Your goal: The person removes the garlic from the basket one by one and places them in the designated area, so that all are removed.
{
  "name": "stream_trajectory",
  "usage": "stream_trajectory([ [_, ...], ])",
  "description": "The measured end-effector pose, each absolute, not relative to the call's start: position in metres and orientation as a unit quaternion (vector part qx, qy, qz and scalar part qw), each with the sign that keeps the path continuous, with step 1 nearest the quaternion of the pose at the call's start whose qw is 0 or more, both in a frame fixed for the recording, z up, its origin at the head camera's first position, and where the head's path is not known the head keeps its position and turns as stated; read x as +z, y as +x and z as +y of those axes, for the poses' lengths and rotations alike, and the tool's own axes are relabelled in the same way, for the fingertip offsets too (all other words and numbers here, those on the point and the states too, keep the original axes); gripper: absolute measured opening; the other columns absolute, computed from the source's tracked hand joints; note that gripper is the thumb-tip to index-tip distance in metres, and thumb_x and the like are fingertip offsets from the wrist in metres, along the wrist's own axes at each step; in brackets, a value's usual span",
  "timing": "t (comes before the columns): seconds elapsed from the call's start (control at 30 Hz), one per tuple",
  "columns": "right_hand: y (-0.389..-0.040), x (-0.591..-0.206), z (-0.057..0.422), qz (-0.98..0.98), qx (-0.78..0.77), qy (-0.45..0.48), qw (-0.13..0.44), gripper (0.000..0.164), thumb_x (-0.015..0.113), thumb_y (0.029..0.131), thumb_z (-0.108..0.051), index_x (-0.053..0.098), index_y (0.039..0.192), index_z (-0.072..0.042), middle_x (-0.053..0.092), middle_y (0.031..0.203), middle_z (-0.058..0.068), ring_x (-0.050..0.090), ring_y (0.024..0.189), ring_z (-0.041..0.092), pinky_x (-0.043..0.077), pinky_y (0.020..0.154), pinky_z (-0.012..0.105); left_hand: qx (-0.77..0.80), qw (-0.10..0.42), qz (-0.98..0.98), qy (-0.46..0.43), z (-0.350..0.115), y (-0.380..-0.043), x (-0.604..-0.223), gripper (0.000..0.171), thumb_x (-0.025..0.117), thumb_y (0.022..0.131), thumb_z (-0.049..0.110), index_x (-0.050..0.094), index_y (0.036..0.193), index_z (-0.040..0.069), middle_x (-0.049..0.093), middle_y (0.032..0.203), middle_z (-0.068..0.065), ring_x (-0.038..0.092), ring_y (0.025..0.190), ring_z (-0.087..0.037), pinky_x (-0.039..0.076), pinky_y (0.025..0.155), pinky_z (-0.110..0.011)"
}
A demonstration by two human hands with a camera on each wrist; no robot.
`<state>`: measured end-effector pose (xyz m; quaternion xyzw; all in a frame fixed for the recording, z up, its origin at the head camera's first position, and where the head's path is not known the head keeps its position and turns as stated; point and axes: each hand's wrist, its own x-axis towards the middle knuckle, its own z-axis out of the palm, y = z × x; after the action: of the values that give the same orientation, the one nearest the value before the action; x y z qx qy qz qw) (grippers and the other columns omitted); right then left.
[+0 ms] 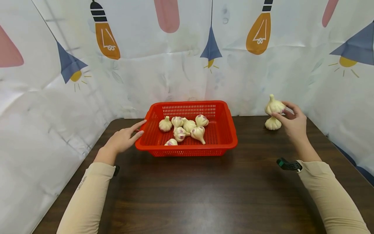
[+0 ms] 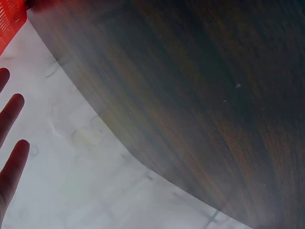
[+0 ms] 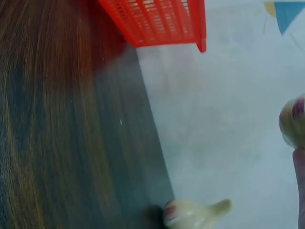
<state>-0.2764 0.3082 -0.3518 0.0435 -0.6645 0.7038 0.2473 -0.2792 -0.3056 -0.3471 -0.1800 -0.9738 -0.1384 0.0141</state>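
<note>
A garlic bulb [image 1: 274,106] is pinched between the thumb and fingers of my right hand [image 1: 294,122], at the table's right side. Just below it in the head view, a second garlic bulb [image 1: 273,123] sits on the table; whether the two touch I cannot tell. The right wrist view shows the held bulb [image 3: 294,123] at its right edge and the other bulb [image 3: 193,214] at the bottom. My left hand [image 1: 122,138] has its fingers extended at the left rim of a red plastic basket [image 1: 187,150]. Several garlic bulbs [image 1: 180,133] lie inside that basket.
The dark wooden table [image 1: 187,191] stretches out in front of me. Behind it and along both sides hangs a white curtain [image 1: 140,78] printed with lamps and bulbs. A black band [image 1: 289,164] is on my right wrist.
</note>
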Motion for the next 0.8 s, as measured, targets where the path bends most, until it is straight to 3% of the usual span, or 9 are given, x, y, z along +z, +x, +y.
stream_trajectory([
  [0.37,-0.282,-0.368,0.326,-0.562,0.783,0.002,0.268,0.048,0.074,0.084,0.017,0.066,0.125,-0.005,0.056,0.120,0.002,0.065,0.097,0.008,0.053,0.077,0.011,-0.138,0.017,-0.974,-0.179,-0.305,-0.280,-0.347,0.066,0.039,0.107,0.055,0.030,0.163,0.021,0.061,0.135,-0.025,0.064,0.108,-0.042,0.051,0.091,-0.062],
  [0.8,-0.290,-0.384,0.350,-0.522,0.786,-0.100,0.317,0.049,0.077,0.081,0.017,0.068,0.124,-0.004,0.059,0.113,0.001,0.061,0.092,0.009,0.052,0.073,0.011,-0.145,0.017,-0.973,-0.177,-0.305,-0.278,-0.348,0.066,0.039,0.107,0.055,0.030,0.163,0.020,0.061,0.136,-0.026,0.064,0.109,-0.043,0.050,0.092,-0.063],
])
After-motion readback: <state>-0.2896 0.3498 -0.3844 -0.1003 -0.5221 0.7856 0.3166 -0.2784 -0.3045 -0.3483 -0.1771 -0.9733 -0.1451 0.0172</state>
